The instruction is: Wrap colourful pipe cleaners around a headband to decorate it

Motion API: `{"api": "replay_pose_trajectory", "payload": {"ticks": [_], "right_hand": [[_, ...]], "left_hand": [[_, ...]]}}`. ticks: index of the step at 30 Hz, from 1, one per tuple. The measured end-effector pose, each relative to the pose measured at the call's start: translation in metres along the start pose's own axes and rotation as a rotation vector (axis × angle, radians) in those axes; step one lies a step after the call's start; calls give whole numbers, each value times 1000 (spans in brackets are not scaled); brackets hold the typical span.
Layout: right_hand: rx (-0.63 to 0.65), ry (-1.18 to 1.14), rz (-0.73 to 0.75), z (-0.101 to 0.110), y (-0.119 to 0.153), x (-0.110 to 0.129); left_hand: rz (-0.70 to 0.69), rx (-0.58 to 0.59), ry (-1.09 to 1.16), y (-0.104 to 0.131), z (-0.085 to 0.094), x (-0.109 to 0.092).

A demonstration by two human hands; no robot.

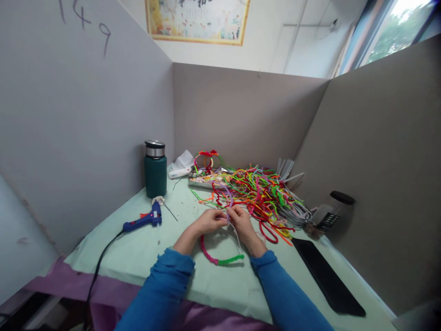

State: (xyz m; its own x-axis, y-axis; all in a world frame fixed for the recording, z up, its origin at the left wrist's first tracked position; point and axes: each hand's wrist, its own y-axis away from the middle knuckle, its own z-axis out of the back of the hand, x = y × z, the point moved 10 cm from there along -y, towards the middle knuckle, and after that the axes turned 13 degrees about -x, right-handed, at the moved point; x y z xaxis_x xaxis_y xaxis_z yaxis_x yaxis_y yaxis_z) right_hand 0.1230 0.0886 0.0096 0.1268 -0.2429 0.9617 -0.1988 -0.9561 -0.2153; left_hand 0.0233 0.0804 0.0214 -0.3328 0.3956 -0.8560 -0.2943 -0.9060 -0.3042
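Observation:
My left hand and my right hand meet over the middle of the table, fingertips pinched close together. Between them is a purple pipe cleaner, its upper part rising above my fingers. A thin white strand hangs down from the same spot; whether it joins the purple one is hidden by my fingers. Below my hands, a curved pipe cleaner piece, pink on one side and green on the other, hangs or lies over the cloth. Its upper pink end goes behind my left hand.
A heap of colourful pipe cleaners lies behind my hands, beside a metal tray. At left are a green bottle and a corded blue glue gun. A black flat object and a tipped clear jar are at right.

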Motion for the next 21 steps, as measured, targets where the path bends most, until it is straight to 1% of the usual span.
{"api": "replay_pose_trajectory", "payload": {"ticks": [2,6,11,15,18,21], "right_hand": [[-8,-9,-1,0,0,-1],[-10,-76,-48,-1,-1,-5],[-26,-101,-87,1,-3,-9],[-17,-115,-94,0,-2,-8],[19,-148,-115,-4,0,-8],[32,-166,-119,-4,0,-9]], "left_hand": [[-16,-11,-25,0,2,-2],[-62,-31,-80,0,4,-9],[-57,-46,-63,0,5,-12],[-106,-73,-147,-1,8,-17],[-109,-85,-156,-2,9,-15],[-71,-67,-45,-3,5,-7]]}}
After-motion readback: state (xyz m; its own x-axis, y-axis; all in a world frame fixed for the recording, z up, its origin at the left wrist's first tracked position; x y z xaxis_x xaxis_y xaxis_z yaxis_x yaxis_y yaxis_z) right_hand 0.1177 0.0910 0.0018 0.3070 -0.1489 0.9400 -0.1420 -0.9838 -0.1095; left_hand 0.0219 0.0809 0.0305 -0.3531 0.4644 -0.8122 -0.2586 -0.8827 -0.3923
